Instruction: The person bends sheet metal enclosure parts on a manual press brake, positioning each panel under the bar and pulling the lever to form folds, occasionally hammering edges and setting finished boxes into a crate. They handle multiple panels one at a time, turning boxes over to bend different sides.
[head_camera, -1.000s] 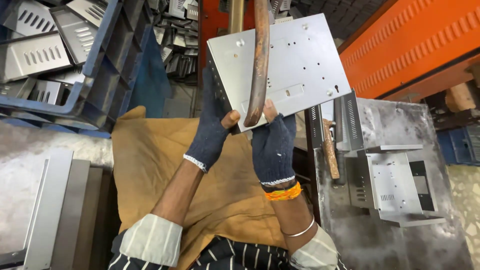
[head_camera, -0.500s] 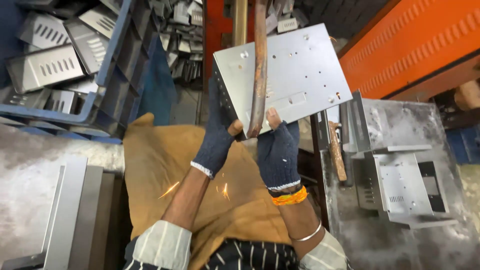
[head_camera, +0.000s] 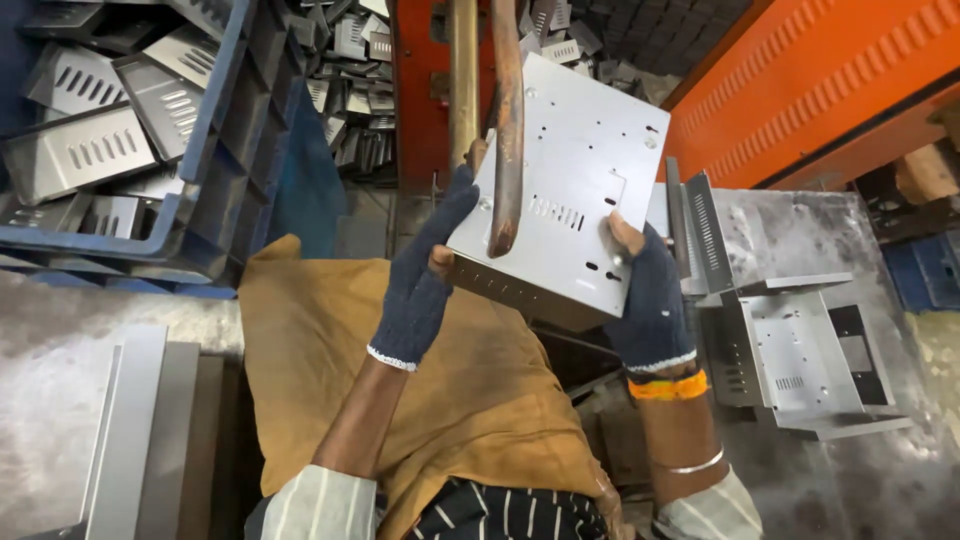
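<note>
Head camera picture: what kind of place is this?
Probably a sheet-metal workshop. Gloved hands, left hand and right hand, hold a punched metal panel; a blue crate holds louvred parts beside an orange machine.

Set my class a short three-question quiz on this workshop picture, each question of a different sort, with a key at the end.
1. True or false: both gloved hands grip the perforated sheet-metal panel.
2. Multiple choice: the curved rusty rod passes A) behind the panel, B) in front of the panel, C) flat on the bench.
3. Fill in: the blue crate at upper left holds louvred metal ____.

Key
1. True: the left hand holds the lower left edge and the right hand the lower right edge.
2. B.
3. Parts.
</note>
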